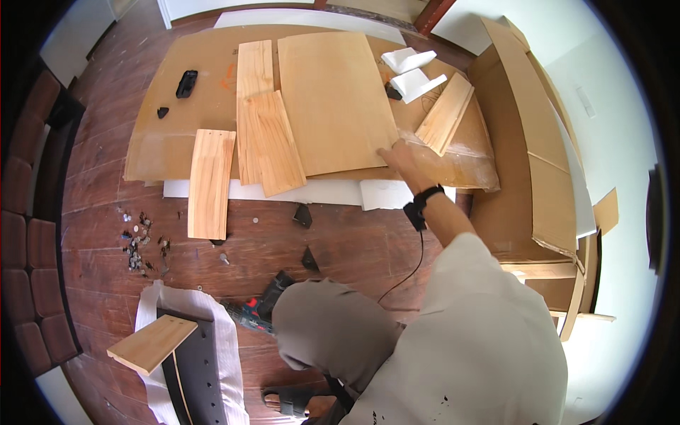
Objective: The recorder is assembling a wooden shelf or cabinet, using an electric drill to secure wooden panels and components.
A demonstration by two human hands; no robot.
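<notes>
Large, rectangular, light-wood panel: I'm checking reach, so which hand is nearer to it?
Right, as far as shown: the right hand is at the near right corner of the panel. The left hand is out of view.

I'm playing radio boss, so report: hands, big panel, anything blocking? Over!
Right hand at near right corner of big wooden panel. Left hand out of view. Panel lies on cardboard; narrow boards crowd its left edge.

Narrow gap over the cardboard [410, 115] between wide wooden panel [336, 103] and short plank [445, 115], white foam pieces [416, 86] at its far end
</notes>
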